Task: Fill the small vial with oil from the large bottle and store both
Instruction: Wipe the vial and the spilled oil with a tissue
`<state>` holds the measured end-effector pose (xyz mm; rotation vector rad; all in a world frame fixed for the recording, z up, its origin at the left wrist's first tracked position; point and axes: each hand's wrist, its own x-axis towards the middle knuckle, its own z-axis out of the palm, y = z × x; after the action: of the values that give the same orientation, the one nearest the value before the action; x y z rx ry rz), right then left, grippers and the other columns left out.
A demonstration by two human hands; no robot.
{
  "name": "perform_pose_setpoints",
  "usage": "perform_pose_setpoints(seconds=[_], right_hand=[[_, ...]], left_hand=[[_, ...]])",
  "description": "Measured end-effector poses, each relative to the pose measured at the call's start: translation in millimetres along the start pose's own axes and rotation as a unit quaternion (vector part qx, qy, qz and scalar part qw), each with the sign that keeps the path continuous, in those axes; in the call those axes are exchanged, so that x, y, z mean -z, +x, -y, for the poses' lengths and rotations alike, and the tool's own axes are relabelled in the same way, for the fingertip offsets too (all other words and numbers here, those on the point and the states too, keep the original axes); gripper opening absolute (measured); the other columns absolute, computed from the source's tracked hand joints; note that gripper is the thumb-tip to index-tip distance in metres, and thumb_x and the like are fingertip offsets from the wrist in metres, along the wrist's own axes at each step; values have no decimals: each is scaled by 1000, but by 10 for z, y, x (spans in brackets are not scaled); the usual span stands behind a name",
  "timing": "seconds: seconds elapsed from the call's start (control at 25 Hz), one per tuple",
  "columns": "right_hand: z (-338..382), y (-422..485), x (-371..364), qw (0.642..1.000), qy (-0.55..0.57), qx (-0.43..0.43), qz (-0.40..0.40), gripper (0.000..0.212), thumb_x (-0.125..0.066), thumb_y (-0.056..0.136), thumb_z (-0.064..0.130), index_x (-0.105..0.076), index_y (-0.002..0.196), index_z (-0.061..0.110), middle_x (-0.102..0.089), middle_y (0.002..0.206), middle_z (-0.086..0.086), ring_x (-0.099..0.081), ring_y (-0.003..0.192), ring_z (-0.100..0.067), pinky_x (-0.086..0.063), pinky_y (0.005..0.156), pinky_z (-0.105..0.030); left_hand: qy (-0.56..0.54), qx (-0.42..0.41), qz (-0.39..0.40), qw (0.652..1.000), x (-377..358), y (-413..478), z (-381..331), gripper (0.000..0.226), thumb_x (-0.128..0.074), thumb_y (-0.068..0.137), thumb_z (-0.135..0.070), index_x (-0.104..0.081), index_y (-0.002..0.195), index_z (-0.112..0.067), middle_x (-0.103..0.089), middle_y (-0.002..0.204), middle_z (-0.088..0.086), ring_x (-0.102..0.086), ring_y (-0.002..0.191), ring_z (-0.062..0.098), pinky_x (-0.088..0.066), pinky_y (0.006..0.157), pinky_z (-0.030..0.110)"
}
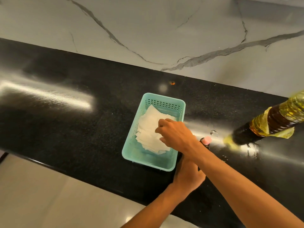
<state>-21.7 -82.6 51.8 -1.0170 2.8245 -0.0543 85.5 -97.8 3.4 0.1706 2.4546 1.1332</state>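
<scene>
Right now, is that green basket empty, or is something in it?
Not empty. The basket holds a loose stack of white paper napkins, and the right hand reaches in, fingertips on the top sheet.

The large oil bottle [273, 122] stands on the black counter [65, 129], yellow-labelled and dark with oil; the small vial [206, 141], pink-capped, sits near it, partly hidden

- We look down on a black speckled countertop [69, 102] running diagonally across the view, glossy, with broad streaks of reflected light on its left and right parts.
- Behind it we see a pale marble-look wall [148, 27] (grey veins branch across it).
- Below the counter's near edge lies a light, smooth floor [41, 199].
</scene>
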Motion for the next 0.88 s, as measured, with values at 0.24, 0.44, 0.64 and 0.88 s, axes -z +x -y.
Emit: perform_pose_setpoints(seconds=[0.24,0.44,0.64,0.88], right_hand=[[48,280,-228,999,-47,13,9,14,-64,92,17,-72,103,12,-61,91,-2,-58,73,-19,-45,54,-31],[-45,251,-145,996,19,-42,-82,13,-61,90,19,-74,89,17,-64,86,3,-61,72,-18,-46,54,-28],[-261,-46,195,926,306,-108,-194,4,-68,89,21,-67,93,20,-62,105,7,-59,87,-7,-47,68,-9],[-308,-763,624,738,568,-217,-292,26,-72,79,18,-60,89,-3,-76,91,-3,-74,85,-15,-60,71,-25]], left_hand=[[-7,-86,7,996,39,-160,140,65,-55,99,-24,-23,155,-17,-32,159,7,-29,149,19,-21,123,31],[-24,-115,-11,993,62,-145,166,62,-49,101,-38,-22,155,-24,-23,162,4,-24,151,18,-30,121,38],[46,-90,35,994,293,-280,46,71,-42,99,-60,-17,158,-30,6,168,-4,-12,155,19,-29,121,43],[-280,-136,-233,921,881,-525,-364,26,-69,93,-22,-68,119,-23,-71,119,-7,-65,111,3,-56,87,17]])
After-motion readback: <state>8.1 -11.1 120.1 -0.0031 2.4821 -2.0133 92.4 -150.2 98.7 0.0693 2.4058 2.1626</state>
